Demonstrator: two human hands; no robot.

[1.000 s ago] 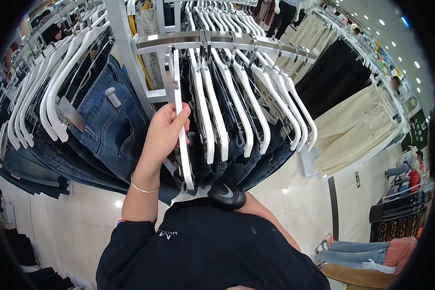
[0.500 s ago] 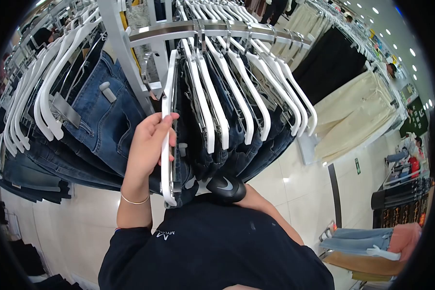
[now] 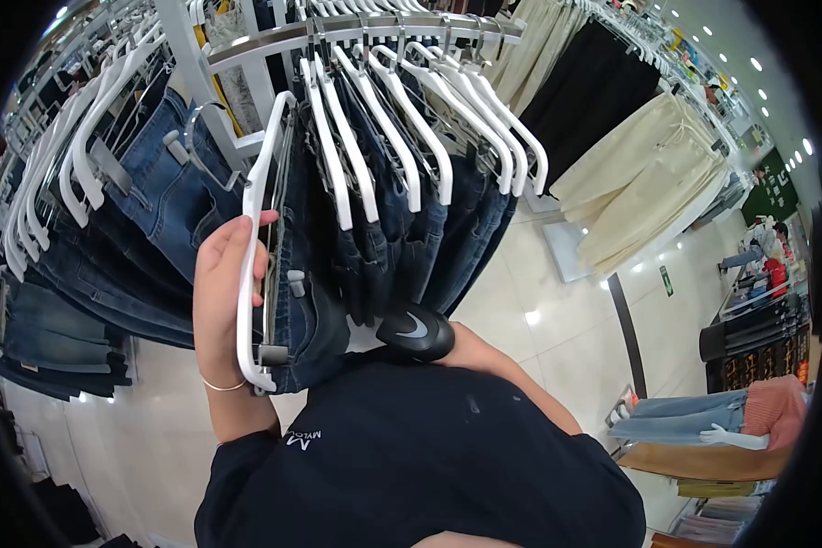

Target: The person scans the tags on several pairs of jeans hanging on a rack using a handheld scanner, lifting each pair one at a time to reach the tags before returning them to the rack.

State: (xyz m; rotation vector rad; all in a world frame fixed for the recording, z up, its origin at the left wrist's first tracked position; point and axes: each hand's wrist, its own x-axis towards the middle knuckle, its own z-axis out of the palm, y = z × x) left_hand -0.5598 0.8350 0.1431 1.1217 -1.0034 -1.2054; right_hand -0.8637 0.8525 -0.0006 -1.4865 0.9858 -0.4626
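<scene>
My left hand [image 3: 224,274] is closed around a white hanger [image 3: 250,265], gripping it near the middle of its long bar. Dark blue jeans [image 3: 310,320] hang from that hanger, with a pale security tag [image 3: 295,283] on them. The hanger's metal hook [image 3: 192,137] is off the rail and points up and to the left. Low in front of my chest, my right hand [image 3: 461,347] holds a rounded black handheld device [image 3: 416,332] with a grey crescent on top. The device covers most of my right fingers.
More jeans on white hangers [image 3: 402,128] hang from the metal rail [image 3: 356,36] ahead. Left of the upright post [image 3: 192,73] is another row of jeans [image 3: 155,173]. Cream trousers [image 3: 648,183] and black garments [image 3: 584,110] hang at the right, above a tiled floor [image 3: 548,329].
My left hand has drawn the hanger and jeans leftward, away from the other hangers, widening the gap. The view has shifted slightly. The black device stays low in my right hand.
</scene>
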